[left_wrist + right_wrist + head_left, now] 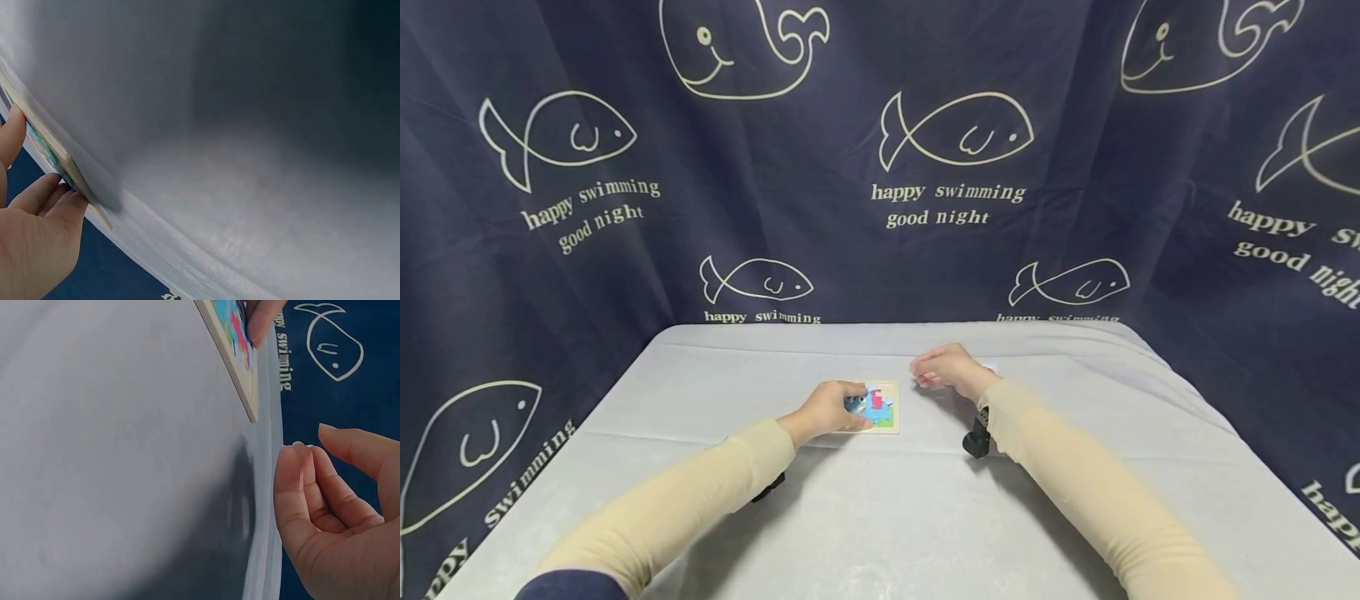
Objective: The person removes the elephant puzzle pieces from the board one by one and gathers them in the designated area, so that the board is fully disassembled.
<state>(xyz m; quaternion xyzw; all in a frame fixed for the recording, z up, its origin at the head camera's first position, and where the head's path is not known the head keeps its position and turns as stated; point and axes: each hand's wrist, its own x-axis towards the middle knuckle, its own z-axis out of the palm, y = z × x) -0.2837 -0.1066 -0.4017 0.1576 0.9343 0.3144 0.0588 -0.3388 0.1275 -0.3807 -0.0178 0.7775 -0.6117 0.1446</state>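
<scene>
A small picture puzzle (883, 408) in a pale wooden frame lies on the table, its picture blue, green and pinkish red. My left hand (829, 406) grips it from the left, with thumb and fingers spread to opposite edges; the hand covers the puzzle's left part. In the left wrist view the puzzle (50, 134) shows edge-on between thumb and fingers. To the right of the frame and apart from it, my right hand (951, 367) hovers over the table. Its fingers (290, 475) are loosely bent, the thumb stands away from them, and nothing is between them.
A small whitish-blue piece (992, 366) peeks out behind the right wrist, mostly hidden. A pale grey cloth with a few creases covers the table (880, 517). Dark blue curtains (850, 275) with fish drawings rise beyond its back and side edges.
</scene>
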